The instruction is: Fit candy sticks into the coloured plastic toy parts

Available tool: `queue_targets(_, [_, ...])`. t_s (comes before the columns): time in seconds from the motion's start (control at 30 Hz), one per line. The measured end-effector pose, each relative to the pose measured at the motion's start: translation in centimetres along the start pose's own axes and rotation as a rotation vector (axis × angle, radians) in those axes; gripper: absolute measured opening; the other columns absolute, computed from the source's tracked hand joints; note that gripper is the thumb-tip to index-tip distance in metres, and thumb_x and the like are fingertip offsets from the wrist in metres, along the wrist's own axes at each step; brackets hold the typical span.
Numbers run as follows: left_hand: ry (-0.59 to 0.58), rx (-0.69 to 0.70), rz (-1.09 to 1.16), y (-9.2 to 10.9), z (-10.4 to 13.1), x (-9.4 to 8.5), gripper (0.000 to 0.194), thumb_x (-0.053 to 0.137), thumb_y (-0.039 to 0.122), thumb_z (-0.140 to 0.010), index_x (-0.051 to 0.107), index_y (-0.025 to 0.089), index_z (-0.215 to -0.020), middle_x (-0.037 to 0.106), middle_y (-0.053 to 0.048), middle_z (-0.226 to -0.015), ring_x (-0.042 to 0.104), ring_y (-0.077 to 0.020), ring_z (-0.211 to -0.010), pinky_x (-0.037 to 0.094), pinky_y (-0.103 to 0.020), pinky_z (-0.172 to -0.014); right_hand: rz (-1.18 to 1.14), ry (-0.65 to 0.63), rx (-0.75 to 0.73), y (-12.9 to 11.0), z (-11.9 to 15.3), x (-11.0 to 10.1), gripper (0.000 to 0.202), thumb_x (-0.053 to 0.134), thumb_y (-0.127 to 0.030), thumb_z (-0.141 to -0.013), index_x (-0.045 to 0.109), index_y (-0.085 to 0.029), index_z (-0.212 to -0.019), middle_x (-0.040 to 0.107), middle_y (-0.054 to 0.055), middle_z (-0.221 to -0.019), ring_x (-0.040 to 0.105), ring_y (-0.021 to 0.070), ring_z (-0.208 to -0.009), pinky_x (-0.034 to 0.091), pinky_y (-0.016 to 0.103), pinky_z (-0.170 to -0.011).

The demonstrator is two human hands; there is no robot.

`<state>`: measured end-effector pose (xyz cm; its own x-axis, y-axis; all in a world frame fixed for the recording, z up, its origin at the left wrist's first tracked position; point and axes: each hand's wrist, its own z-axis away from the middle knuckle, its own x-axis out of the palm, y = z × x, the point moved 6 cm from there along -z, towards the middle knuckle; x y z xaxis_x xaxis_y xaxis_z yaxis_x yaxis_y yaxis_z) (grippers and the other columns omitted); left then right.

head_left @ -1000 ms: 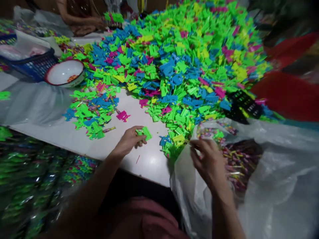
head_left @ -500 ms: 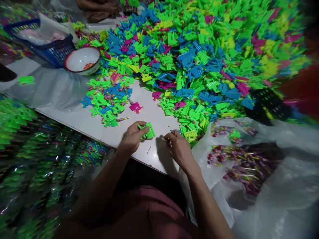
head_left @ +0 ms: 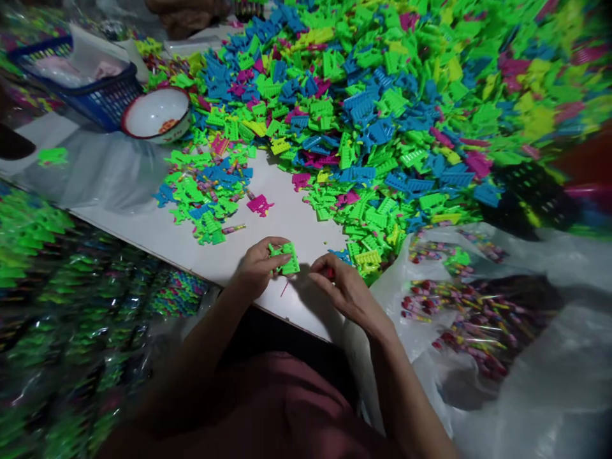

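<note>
My left hand [head_left: 255, 268] grips a bright green plastic piece [head_left: 288, 258] with slots along it, thumb on top. Just to its right, my right hand [head_left: 342, 284] is closed in a pinch. A small red bit shows among its fingers, and the rest of what it holds is hidden. Between the hands a thin dark red sliver [head_left: 284, 289] lies on the white table [head_left: 201, 258]. Left of the hands is a small heap of green and blue plastic pieces [head_left: 205, 197] mixed with patterned sticks. A magenta piece [head_left: 259, 204] lies at that heap's right edge.
A large pile of coloured plastic pieces [head_left: 363, 121] covers the back and right. A clear bag of red-ended sticks [head_left: 473, 319] is at right. An enamel bowl [head_left: 153, 111] and blue basket [head_left: 90, 95] stand at left. Another person's arm [head_left: 184, 16] is at the back.
My right hand has shifted slightly right and down, and a red bit now shows in its fingers. My left hand has tilted the green piece a little, moving it slightly down.
</note>
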<state>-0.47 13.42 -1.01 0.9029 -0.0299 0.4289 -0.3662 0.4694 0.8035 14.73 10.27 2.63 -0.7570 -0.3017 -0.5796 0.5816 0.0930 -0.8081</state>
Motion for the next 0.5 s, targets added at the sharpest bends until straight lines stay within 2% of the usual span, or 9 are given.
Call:
queue_targets(0.1, [-0.048,-0.029,0.020,-0.3,-0.2,0.8,0.044,0.077,0.027,-0.055,0.056,0.014,-0.092,0.057,0.002,-0.069,0.057,-0.0119,-0.058,0.049,-0.027,-0.053,0.031,-0.116,0.062,0.5,0.4,0.1,0.029,0.056,-0.039,-0.086,0.051,-0.020,-0.107,0.058,-0.001,-0.071,0.052,0.0151,-0.062,0.038,0.026,-0.059])
queue_targets(0.17, [-0.064,-0.049,0.016,-0.6,-0.3,1.2,0.044,0.077,0.025,-0.054,0.057,0.014,-0.092,0.058,0.003,-0.068,0.056,-0.0107,-0.055,0.046,-0.025,-0.052,0.031,-0.089,0.115,1.1,0.6,-0.2,0.043,0.059,-0.042,-0.083,0.047,-0.019,-0.118,0.054,-0.003,-0.066,0.049,0.0147,-0.059,0.037,0.026,-0.057])
queue_targets(0.23, [-0.066,-0.064,0.018,-0.8,-0.3,1.3,0.043,0.077,0.024,-0.053,0.057,0.014,-0.090,0.058,0.002,-0.066,0.055,-0.0099,-0.054,0.043,-0.023,-0.050,0.004,-0.007,0.152,1.4,0.8,-0.8,0.051,0.059,-0.045,-0.083,0.045,-0.020,-0.125,0.051,-0.004,-0.066,0.048,0.0141,-0.058,0.036,0.025,-0.055])
queue_targets(0.37, [-0.064,-0.087,0.044,-1.1,-0.3,1.5,0.042,0.077,0.026,-0.054,0.056,0.013,-0.088,0.060,0.000,-0.068,0.057,-0.0110,-0.056,0.039,-0.021,-0.048,0.014,0.122,0.143,1.7,1.0,-1.5,0.043,0.053,-0.046,-0.086,0.051,-0.020,-0.120,0.054,-0.001,-0.071,0.050,0.0153,-0.061,0.038,0.027,-0.058])
queue_targets(0.5, [-0.054,-0.091,0.047,-1.1,-0.1,1.6,0.043,0.076,0.026,-0.054,0.056,0.012,-0.090,0.059,0.000,-0.069,0.056,-0.0112,-0.057,0.038,-0.022,-0.048,0.051,0.065,0.155,2.1,1.6,-0.6,0.039,0.046,-0.040,-0.089,0.050,-0.018,-0.121,0.058,0.002,-0.073,0.053,0.0174,-0.062,0.040,0.029,-0.061])
